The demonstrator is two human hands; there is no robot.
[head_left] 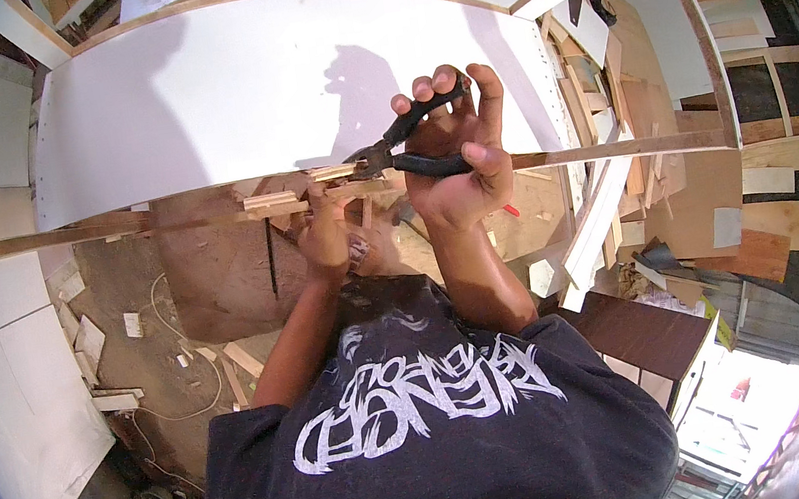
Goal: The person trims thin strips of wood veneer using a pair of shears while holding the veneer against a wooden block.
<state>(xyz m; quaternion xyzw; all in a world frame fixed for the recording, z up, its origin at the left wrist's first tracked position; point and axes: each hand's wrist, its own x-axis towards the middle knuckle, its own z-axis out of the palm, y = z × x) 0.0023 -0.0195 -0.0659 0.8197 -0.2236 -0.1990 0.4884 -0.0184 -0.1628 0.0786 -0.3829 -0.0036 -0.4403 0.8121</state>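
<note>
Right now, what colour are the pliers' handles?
Black, clearest in the head view: pliers in the right hand.

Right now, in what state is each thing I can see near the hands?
right hand: closed around the pliers' handles
pliers: handles spread, nose at the small wood piece
left hand: holds the small wood piece from below
small wood piece: lies at the panel's edge
white panel: flat, unmarked
wooden strip: lies along the panel's near edge

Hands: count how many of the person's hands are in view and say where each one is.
2. The right hand grips black-handled pliers at the edge of the white panel. The left hand sits just below, holding a small wood strip at the plier tips.
</note>
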